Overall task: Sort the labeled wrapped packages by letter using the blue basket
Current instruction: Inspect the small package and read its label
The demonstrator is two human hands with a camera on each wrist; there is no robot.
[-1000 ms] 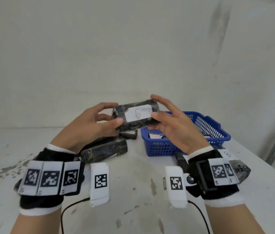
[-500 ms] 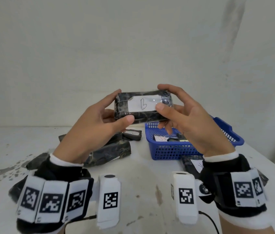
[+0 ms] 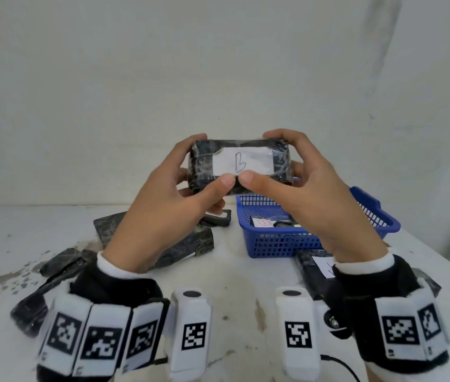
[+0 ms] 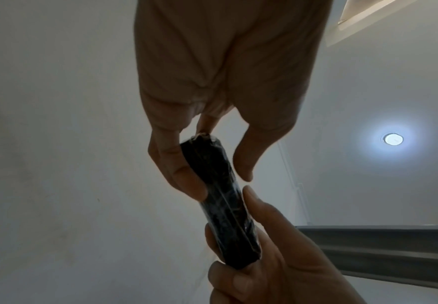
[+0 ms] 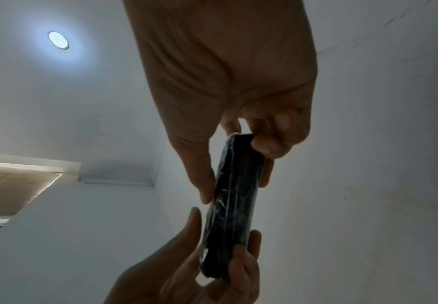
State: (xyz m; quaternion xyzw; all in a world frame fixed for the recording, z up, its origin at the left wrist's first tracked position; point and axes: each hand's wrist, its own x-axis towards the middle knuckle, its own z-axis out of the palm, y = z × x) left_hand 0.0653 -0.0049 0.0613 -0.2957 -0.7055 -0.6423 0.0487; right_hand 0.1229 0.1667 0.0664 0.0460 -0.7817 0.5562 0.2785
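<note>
Two hands hold one dark wrapped package (image 3: pixel 239 164) up in the air, above the white table (image 3: pixel 234 274) and just left of and above the blue basket (image 3: pixel 279 244). Left hand (image 3: pixel 168 213) grips the package's left end, thumb on the near face below the label, fingers curled behind and over the top. Right hand (image 3: pixel 312 199) grips the right end the same way, thumb tip almost meeting the left thumb, index finger hooked over the top right corner. White label (image 3: pixel 241 162) faces the camera, handwritten "B" on it. Package is level, long side running left-right.

Left wrist view: package (image 4: pixel 225 201) seen edge-on, thin dark slab, fingers (image 4: pixel 179 168) of the left hand pressed to one face, thumb close by the other. Right wrist view: same slab (image 5: pixel 236 203) edge-on, right-hand fingers pinching its upper end, the other hand gripping the lower end.

Basket sits on the right part of the table, a labeled package (image 3: pixel 266 223) inside with a red letter, looks like "B". Another labeled package (image 3: pixel 317 264) lies on the table near the basket's near side, partly hidden by the right wrist; letter not readable. Several more dark packages (image 3: pixel 179 244) lie left of the basket, behind and beside the left wrist. Black-and-white marker bands on both wrists. Table surface is stained at the left.
</note>
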